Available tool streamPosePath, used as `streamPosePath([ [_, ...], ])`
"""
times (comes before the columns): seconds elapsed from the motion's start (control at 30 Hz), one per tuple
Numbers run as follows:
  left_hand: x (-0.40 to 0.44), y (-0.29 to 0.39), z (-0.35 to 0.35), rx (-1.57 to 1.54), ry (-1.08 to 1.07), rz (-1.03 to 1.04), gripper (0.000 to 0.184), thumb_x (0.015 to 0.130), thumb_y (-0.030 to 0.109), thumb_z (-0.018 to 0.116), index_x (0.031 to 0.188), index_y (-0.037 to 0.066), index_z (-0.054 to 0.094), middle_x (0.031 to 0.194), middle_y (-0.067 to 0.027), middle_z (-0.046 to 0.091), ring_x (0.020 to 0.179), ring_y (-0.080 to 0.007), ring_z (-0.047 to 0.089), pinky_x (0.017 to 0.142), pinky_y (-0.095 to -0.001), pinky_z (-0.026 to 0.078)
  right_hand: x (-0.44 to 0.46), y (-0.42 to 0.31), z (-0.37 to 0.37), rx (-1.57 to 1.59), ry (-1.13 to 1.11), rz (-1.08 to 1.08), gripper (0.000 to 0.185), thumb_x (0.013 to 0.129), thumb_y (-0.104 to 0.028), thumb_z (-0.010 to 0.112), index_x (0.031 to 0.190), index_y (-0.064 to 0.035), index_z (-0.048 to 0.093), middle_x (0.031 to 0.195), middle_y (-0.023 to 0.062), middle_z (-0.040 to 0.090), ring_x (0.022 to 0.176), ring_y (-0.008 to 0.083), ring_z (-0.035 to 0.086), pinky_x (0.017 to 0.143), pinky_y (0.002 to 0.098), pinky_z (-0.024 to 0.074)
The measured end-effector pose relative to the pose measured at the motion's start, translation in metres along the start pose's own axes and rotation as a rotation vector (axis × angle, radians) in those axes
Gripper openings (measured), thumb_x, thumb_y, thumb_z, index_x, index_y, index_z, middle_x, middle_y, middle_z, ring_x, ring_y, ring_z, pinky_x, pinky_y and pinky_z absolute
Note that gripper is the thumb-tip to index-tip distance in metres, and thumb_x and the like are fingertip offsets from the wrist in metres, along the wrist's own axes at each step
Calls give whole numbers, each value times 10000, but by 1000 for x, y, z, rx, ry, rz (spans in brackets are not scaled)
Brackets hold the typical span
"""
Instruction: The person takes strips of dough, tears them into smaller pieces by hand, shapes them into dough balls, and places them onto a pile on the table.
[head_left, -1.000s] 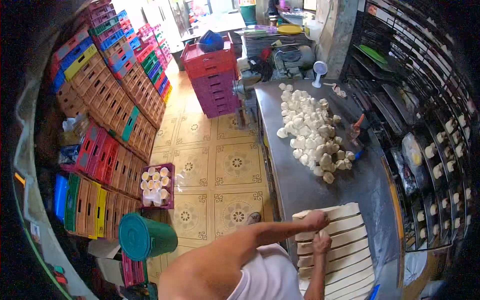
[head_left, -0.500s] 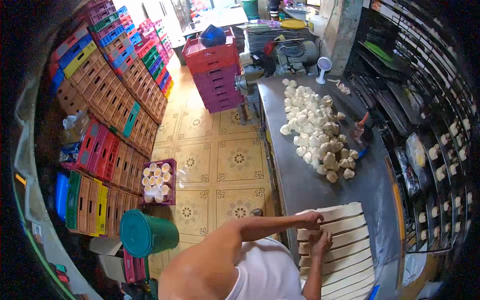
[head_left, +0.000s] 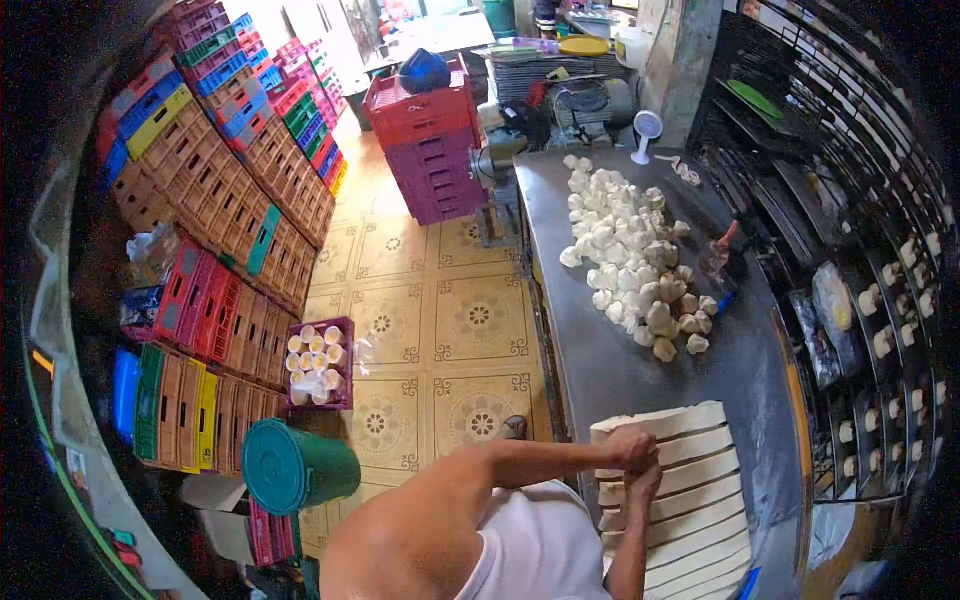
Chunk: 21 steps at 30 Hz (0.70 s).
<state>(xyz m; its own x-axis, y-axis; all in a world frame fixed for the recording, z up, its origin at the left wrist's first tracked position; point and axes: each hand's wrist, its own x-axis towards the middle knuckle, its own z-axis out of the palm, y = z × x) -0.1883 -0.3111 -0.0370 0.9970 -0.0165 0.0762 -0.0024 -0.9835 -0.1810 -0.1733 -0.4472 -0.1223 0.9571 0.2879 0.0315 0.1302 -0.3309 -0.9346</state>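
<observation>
A sheet of pale dough [head_left: 700,500], cut into several long parallel strips, lies on the near end of the metal table [head_left: 585,370]. My left hand [head_left: 632,447] is closed over the upper strips, near their left ends. Just below it, my right hand [head_left: 643,485] is closed too, and the two hands touch. Whatever the fingers hold is hidden from above. Beyond the strips is a large heap of rough dough pieces [head_left: 625,250].
A small white fan [head_left: 647,135] stands at the table's far end. Racks with dough pieces [head_left: 885,350] line the right side. Left of the table are stacked crates [head_left: 195,170], a green lidded bin [head_left: 300,465] and a purple crate of white cups [head_left: 318,365] on the tiled floor.
My left hand has moved slightly right and down, from just above my right hand to pressing against it. The dough strips and heap look the same.
</observation>
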Motion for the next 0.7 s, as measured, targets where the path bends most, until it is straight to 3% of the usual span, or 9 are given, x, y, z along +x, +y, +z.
streamPosePath([
  [0.07, 6, -15, 20, -1102, 47, -177, 338, 835, 381, 616, 716, 68, 663, 695, -219, 633, 677, -420, 626, 629, -521, 497, -1, -53, -18, -452, -223, 37, 416, 816, -361, 691, 977, 21, 656, 919, 239, 685, 845, 441, 651, 767, 459, 524],
  [0.27, 51, -39, 31, -1069, 301, -214, 242, 786, 286, 666, 736, 52, 630, 712, -198, 609, 688, -423, 595, 645, -513, 501, 5, -150, -31, -463, -329, -230, 333, 907, -324, 614, 849, 4, 598, 728, 263, 588, 710, 496, 559, 617, 514, 439],
  [0.33, 74, -57, 48, -1039, 327, -216, 460, 740, 292, 736, 1105, 56, 587, 996, -228, 605, 929, -419, 577, 837, -508, 490, 7, -228, -24, -338, -398, -260, 301, 934, -257, 593, 810, 6, 516, 735, 253, 572, 673, 450, 556, 618, 501, 430],
  [0.47, 63, -115, -26, -1066, 409, 167, 928, 660, 230, 827, 1426, 43, 338, 1328, -245, 478, 1221, -452, 455, 1044, -516, 399, 38, -102, 2, -186, -54, -150, 278, 941, -185, 592, 1125, 16, 538, 1002, 247, 611, 899, 376, 603, 774, 424, 495],
  [0.5, 51, -106, 8, -1109, 283, 167, 854, 669, 221, 846, 1373, 36, 398, 1314, -241, 504, 1267, -410, 459, 1068, -478, 393, 39, -49, 13, 0, 58, -153, 382, 937, -164, 602, 1261, 16, 511, 1106, 249, 604, 990, 367, 599, 848, 392, 508],
  [0.53, 45, -103, 4, -1170, -154, 268, 753, 745, 270, 818, 1341, 29, 426, 1295, -232, 513, 1214, -308, 492, 1064, -426, 397, 80, 102, 14, 519, -428, 128, 628, 903, -167, 671, 1424, 26, 380, 1246, 276, 563, 1107, 415, 570, 963, 400, 491],
  [0.57, 49, -52, 125, -1870, -448, 155, 679, 793, 307, 789, 1311, 18, 458, 1236, -215, 552, 1081, -233, 520, 1004, -383, 428, 17, 38, -14, 517, -431, 123, 628, 903, -167, 671, 1424, 26, 380, 1246, 276, 563, 1107, 415, 570, 963, 400, 491],
  [0.6, 35, -29, 225, -1596, 166, 445, 444, 885, 168, 659, 1292, 44, 533, 1255, -111, 592, 1077, -216, 543, 964, -354, 432, 5, -112, 6, -405, -336, -118, 695, 911, -162, 655, 1485, -6, 295, 1398, 245, 469, 1200, 393, 521, 1013, 469, 417],
  [0.7, 26, -16, 159, -1440, -59, 142, 358, 817, 179, 672, 1143, 47, 607, 1064, -158, 653, 941, -262, 605, 826, -390, 493, -6, -120, -7, -555, -249, -176, 587, 846, -168, 705, 1355, -7, 461, 1258, 228, 537, 1148, 435, 530, 960, 497, 432],
])
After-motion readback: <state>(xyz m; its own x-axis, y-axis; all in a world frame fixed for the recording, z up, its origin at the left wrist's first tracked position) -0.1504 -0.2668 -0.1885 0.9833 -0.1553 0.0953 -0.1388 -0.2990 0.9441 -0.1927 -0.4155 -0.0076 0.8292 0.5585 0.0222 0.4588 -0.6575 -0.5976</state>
